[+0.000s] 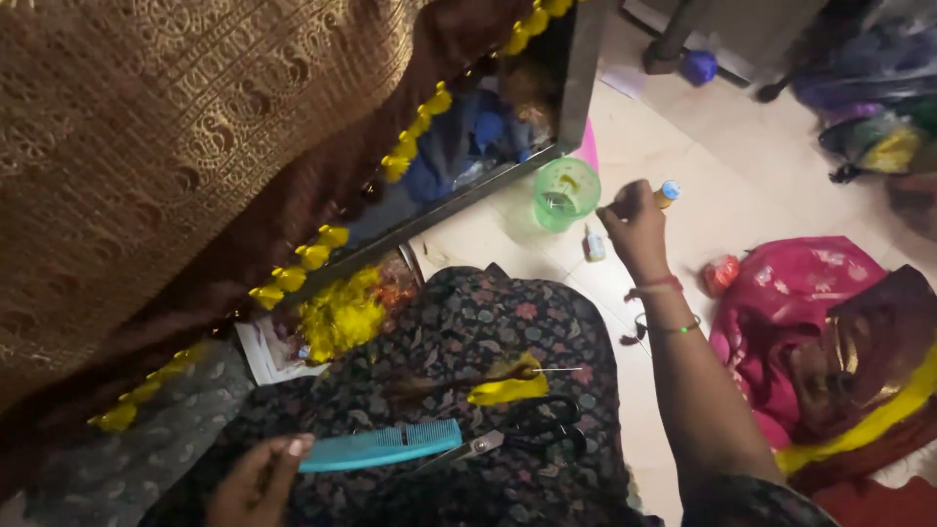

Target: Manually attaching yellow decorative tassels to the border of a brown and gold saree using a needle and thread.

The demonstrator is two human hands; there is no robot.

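Reaching out over the pale floor, my right hand (636, 222) pinches a small bottle with a blue cap and orange body (667, 193), fingers closed on it just beside the green plastic cup (565, 192). That cup is translucent and stands upright, close to the lower edge of a mirror (508, 127) trimmed with yellow flowers (314, 254). A second tiny bottle (593, 244) stands on the floor just below the cup. Well nearer me than the cup, my left hand (256, 480) grips one end of a turquoise comb (383, 446) (teeth pointing down) above my dark floral lap (488, 342). Beside the comb lie black-handled scissors (517, 434) and a yellow ribbon scrap (508, 388). Right of the cup, pink fabric (810, 293) is heaped.
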